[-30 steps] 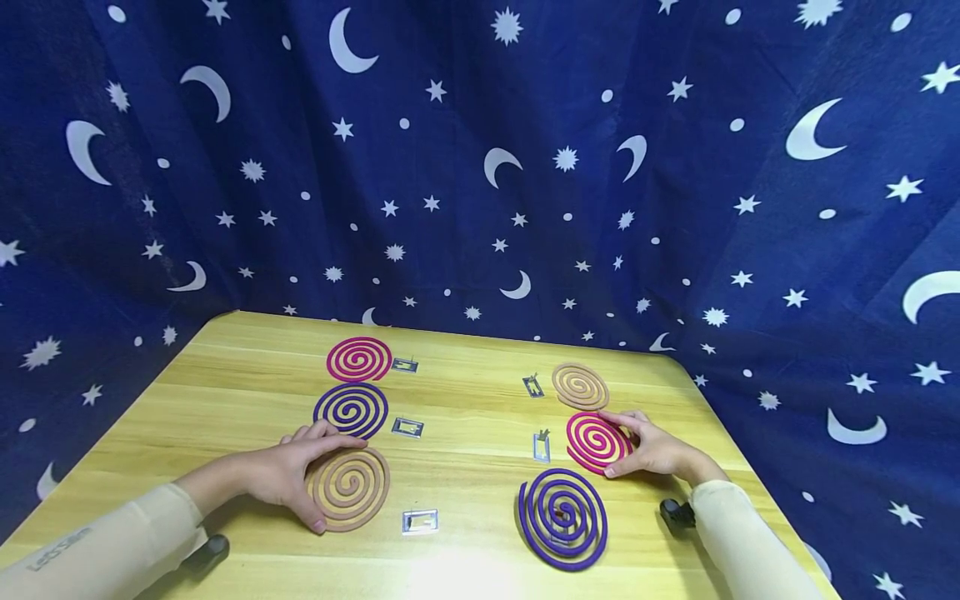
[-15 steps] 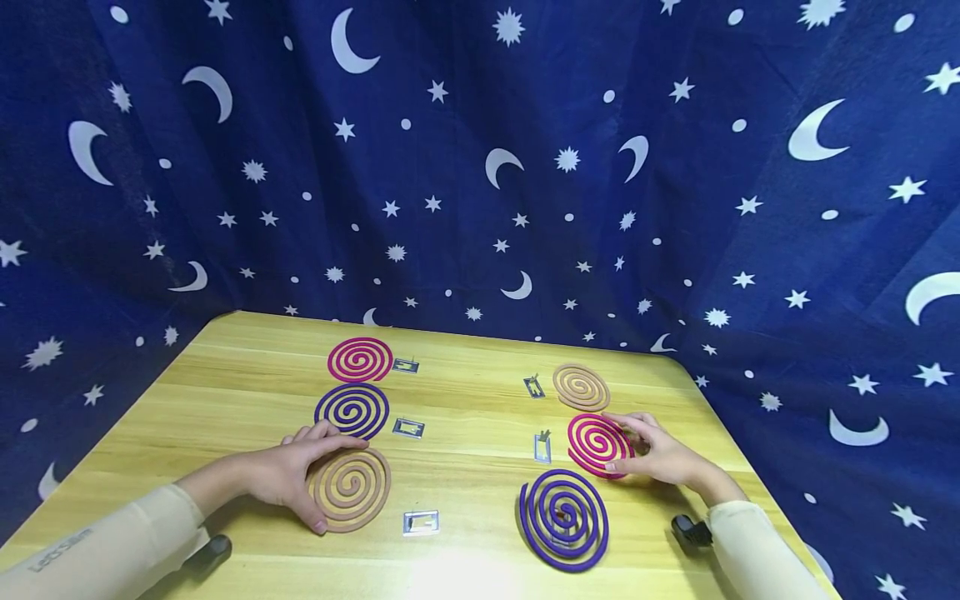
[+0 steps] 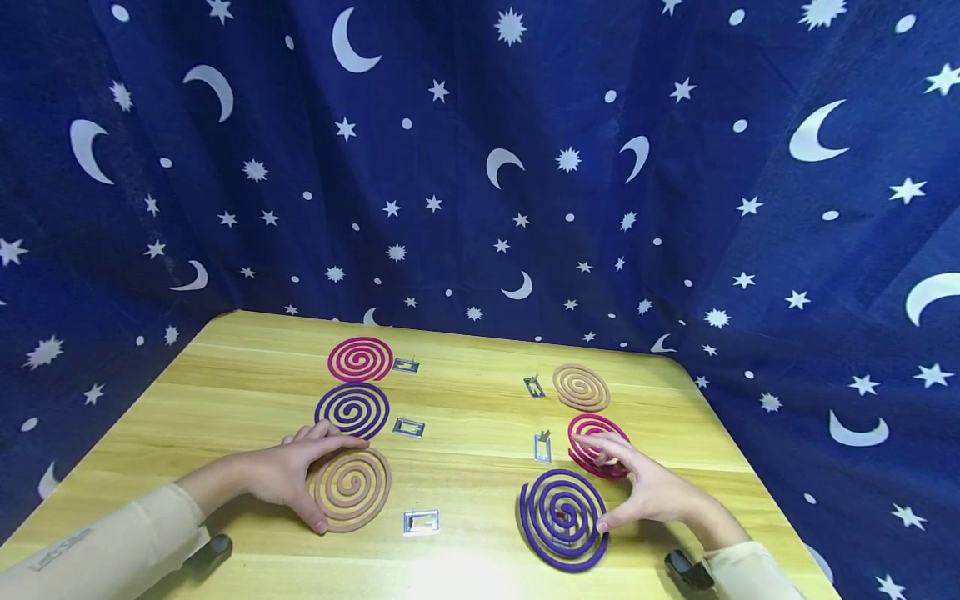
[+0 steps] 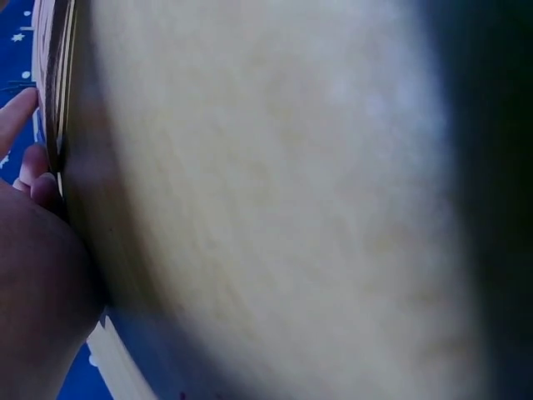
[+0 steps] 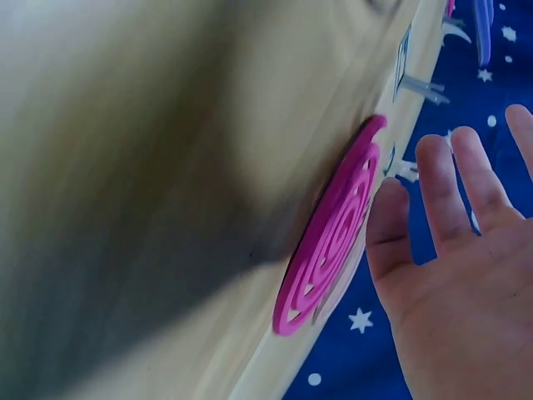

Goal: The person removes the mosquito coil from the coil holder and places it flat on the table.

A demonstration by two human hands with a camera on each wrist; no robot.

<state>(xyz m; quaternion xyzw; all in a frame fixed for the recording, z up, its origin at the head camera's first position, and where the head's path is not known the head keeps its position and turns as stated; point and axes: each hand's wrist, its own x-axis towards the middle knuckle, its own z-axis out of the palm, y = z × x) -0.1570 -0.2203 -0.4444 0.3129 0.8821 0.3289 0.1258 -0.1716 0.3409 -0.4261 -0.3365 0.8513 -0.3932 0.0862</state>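
In the head view my left hand (image 3: 288, 471) spans a tan mosquito coil (image 3: 375, 487) lying flat on the table, its thumb and a straight index finger resting at the rim. My right hand (image 3: 652, 487) has spread fingers and holds nothing. Its thumb is by the right rim of a purple coil (image 3: 551, 476), its fingers over a magenta coil (image 3: 581, 457); contact is unclear. That purple coil sits tilted on a metal stand, mostly hidden beneath. The right wrist view shows the magenta coil (image 5: 321, 258) beside the straight fingers.
Further back on the left lie another purple coil (image 3: 326, 400) and a magenta coil (image 3: 337, 358); a tan coil (image 3: 581, 388) lies back right. Small metal stands, such as one stand (image 3: 422, 522) near the front, line the middle. A starry blue curtain (image 3: 450, 167) surrounds the wooden table (image 3: 465, 392).
My right hand has let go of the magenta coil and shifted toward the front and left, its thumb now by the purple coil. The left hand has stayed still.
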